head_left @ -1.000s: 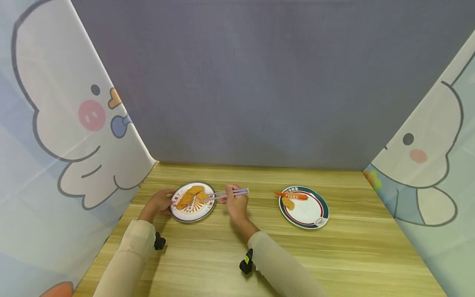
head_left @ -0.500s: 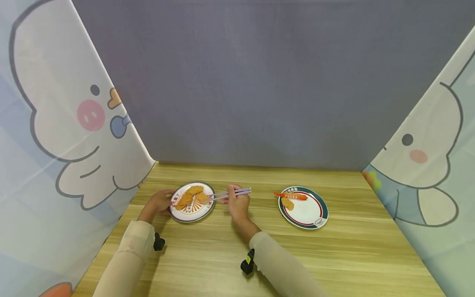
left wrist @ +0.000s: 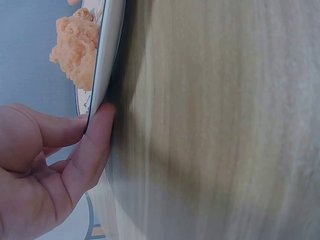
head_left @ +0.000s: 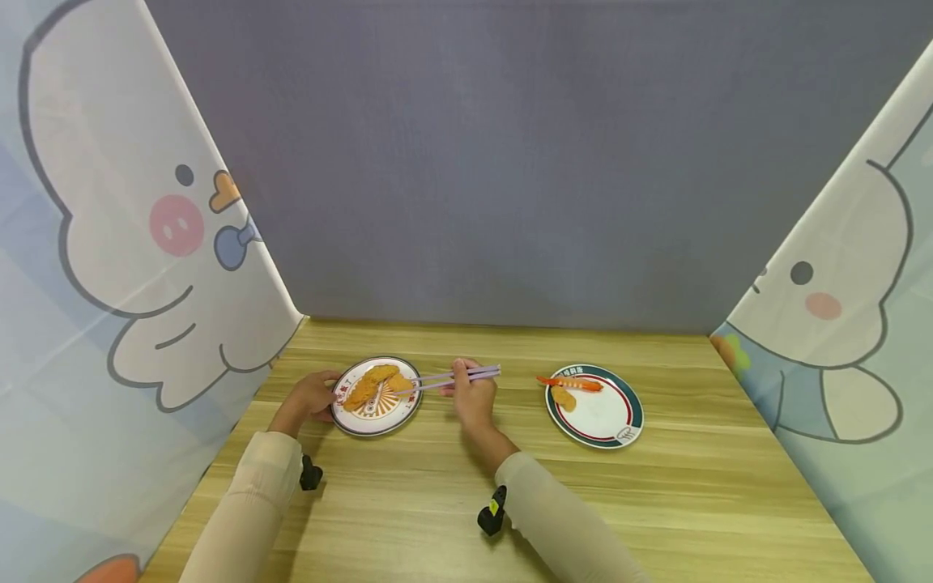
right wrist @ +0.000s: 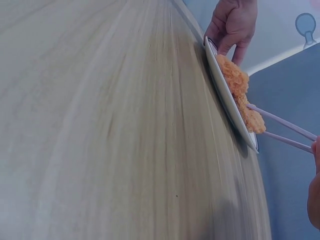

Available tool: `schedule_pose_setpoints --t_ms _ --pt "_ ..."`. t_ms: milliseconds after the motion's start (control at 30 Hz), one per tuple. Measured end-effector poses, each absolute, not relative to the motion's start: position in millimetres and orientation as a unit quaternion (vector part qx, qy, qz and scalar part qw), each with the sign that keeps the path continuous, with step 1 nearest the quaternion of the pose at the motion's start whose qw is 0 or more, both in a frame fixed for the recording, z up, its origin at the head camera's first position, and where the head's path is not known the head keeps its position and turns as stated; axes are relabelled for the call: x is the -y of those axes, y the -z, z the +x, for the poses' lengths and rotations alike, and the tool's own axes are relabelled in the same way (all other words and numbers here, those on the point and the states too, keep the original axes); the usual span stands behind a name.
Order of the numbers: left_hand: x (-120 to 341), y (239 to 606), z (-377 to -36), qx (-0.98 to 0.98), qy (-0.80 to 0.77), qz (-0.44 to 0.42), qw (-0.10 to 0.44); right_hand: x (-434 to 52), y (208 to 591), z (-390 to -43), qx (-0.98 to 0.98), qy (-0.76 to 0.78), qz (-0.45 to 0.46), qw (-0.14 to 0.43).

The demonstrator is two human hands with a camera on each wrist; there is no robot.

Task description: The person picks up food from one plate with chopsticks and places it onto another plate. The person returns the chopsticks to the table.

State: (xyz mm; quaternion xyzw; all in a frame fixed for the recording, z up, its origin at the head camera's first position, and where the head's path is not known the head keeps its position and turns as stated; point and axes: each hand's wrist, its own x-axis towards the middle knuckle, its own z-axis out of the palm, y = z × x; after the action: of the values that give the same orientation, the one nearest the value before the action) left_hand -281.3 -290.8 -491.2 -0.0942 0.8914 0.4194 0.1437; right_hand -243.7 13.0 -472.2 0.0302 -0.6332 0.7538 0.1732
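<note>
My left hand (head_left: 315, 395) pinches the rim of a white plate (head_left: 397, 417) with a printed pattern. In the left wrist view its thumb is over the rim and a finger under it. Several pieces of golden fried food lie on this plate, with a larger fried piece (head_left: 362, 392) at the left. My right hand (head_left: 474, 398) holds a pair of lilac chopsticks (head_left: 430, 387). Their tips reach a smaller fried nugget (head_left: 399, 384) at the plate's right side. In the right wrist view the chopsticks (right wrist: 285, 122) stand on either side of that nugget (right wrist: 254, 121).
To the right stands a second plate (head_left: 605, 414) with a green and red rim. It bears an orange-red shrimp (head_left: 576, 384) and a fried nugget (head_left: 563, 397). A grey partition (head_left: 466, 202) rises behind the wooden table (head_left: 408, 502), with cartoon-printed sheets at both sides.
My right hand and the chopsticks have shifted slightly right, and the nugget at their tips appears slightly farther right on the plate. My left hand stays at the plate's rim.
</note>
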Motion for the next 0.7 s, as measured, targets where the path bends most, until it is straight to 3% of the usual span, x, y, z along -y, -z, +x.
schedule_pose_setpoints --t_ms 700 --pt "289 487 -279 -0.892 -0.416 -0.096 0.145 -42 472 -242 0.614 -0.777 0.009 0.139"
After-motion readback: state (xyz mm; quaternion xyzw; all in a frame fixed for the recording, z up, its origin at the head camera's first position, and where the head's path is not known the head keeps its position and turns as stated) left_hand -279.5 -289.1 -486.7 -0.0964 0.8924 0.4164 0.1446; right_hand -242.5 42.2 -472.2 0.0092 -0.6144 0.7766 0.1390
